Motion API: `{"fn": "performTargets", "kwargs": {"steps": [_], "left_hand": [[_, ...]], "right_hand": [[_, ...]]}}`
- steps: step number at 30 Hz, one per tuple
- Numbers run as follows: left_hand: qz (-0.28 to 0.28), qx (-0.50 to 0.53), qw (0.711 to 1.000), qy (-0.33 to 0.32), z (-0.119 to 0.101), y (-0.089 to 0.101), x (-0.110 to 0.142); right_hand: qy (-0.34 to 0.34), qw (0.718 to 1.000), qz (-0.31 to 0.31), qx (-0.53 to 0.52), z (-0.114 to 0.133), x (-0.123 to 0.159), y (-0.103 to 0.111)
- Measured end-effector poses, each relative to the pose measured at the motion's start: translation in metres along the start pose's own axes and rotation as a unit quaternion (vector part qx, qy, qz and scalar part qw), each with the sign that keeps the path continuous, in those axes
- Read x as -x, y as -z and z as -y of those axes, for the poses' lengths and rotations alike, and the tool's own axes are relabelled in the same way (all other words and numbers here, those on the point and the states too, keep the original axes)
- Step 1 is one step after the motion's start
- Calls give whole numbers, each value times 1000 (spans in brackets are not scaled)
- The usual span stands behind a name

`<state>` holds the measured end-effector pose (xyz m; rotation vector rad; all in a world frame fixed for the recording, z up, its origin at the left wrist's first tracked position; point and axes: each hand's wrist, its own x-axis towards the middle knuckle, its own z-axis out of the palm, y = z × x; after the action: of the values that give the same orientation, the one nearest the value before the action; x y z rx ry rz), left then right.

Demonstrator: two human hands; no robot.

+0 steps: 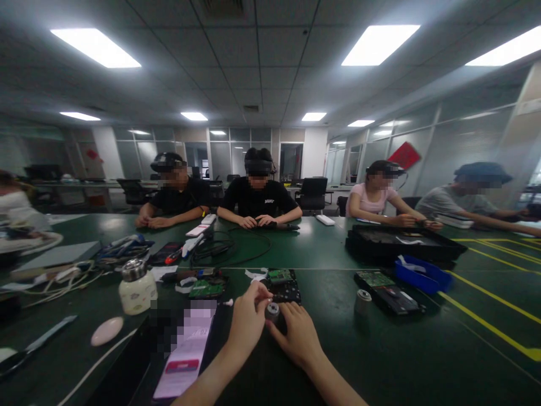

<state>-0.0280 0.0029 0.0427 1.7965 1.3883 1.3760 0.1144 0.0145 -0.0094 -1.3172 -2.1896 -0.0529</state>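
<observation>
A small grey metal cylinder (273, 312) stands on the green table between my hands. The fingers of my right hand (301, 334) curve around its side, with the thumb against it. My left hand (248, 316) is pinched just above the cylinder's top; whatever its fingertips hold is too small to make out. Right behind my hands lies a black drive-like unit (291, 288) with a green circuit board (279, 276) on it. A second grey cylinder (362, 303) stands to the right, beside another black drive-like unit (397, 299) with a green board (375, 279).
A lit phone (186, 355) lies left of my left forearm, near a pale bottle (137, 290) and a pink oval object (107, 331). Another green board (207, 287) is behind. A blue bin (422, 274) and black tray (401, 242) sit at right. Several people sit opposite.
</observation>
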Motion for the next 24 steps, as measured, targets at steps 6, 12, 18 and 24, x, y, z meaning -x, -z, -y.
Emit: {"fn": "performTargets", "kwargs": {"steps": [6, 12, 18, 24], "left_hand": [[-52, -112, 992, -11, 45, 23, 66], [-37, -118, 991, 44, 73, 26, 80], [-135, 10, 989, 50, 51, -1, 57], [-149, 63, 987, 0, 38, -38, 24]], "right_hand": [[-31, 999, -22, 30, 2, 5, 5], [-31, 998, -18, 51, 2, 5, 6], [-29, 998, -5, 47, 1, 6, 5], [-30, 997, 25, 68, -1, 7, 1]]}}
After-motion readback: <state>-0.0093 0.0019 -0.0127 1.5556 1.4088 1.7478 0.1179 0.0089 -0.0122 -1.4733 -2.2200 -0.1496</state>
